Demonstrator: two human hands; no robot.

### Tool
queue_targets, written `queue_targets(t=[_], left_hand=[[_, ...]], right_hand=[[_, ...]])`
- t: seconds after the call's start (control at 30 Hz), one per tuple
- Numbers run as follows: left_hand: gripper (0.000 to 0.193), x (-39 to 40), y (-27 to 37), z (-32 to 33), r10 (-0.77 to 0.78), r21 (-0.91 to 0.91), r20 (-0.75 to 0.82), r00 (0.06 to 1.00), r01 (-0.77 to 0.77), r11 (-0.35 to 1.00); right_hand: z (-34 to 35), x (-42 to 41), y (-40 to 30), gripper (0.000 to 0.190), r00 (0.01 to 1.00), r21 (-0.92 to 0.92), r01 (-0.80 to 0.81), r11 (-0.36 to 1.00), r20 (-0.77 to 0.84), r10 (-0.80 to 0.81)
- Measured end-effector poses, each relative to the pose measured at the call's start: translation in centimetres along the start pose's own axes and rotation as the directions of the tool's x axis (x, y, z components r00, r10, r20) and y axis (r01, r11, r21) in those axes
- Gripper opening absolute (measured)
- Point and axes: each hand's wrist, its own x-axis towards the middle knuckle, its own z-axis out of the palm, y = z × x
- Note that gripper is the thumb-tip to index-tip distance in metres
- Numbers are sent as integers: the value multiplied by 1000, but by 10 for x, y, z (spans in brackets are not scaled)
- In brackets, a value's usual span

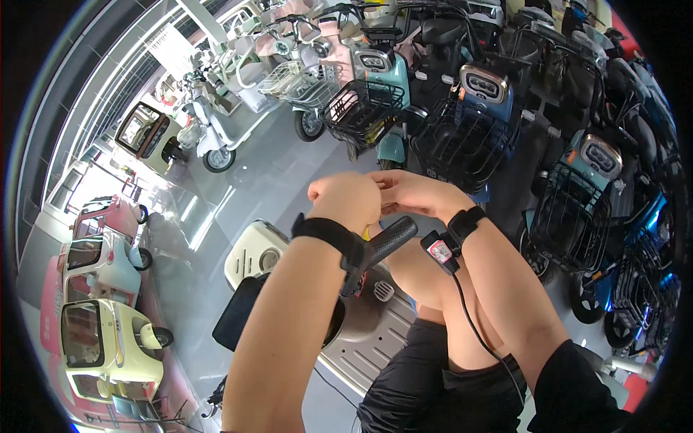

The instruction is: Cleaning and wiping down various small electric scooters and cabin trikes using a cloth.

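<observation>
My left hand is bent at the wrist above a scooter's handlebar grip, with its back towards me. Against it, on the right, rests my right hand, fingers curled and meeting the left. The hands hide whatever may lie between them. Black straps circle both wrists, and a small device with a cable hangs by the right one. Below are the scooter's ribbed footboard, its cream front part and a black mirror or panel. My bare knees are beside the grip.
Scooters with wire baskets crowd the front and right. A pale scooter stands further off at the left. Small enclosed three-wheelers, one pale yellow, line the left side. A cable runs down past the footboard.
</observation>
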Motion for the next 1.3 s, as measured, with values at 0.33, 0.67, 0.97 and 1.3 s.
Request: queue_targets(t=[0.33, 0.67, 0.97, 1.3], left_hand=[[70, 76, -57, 42, 507, -858, 294, 810, -10, 514], [78, 70, -35, 4, 272, -522, 440, 856, -3, 853], [60, 35, 13, -20, -34, -100, 225, 974, 58, 993], [54, 58, 61, -6, -330, 181, 226, 917, 293, 939]], right_hand=[[-10, 1, -6, 48, 994, -212, -103, 972, 25, 111], [-14, 4, 1, 42, 993, -184, -113, 976, -38, 108], [-10, -4, -4, 35, 993, -139, -117, 983, -9, 117], [57, 43, -35, 39, 938, -17, -234, 972, -266, 222]])
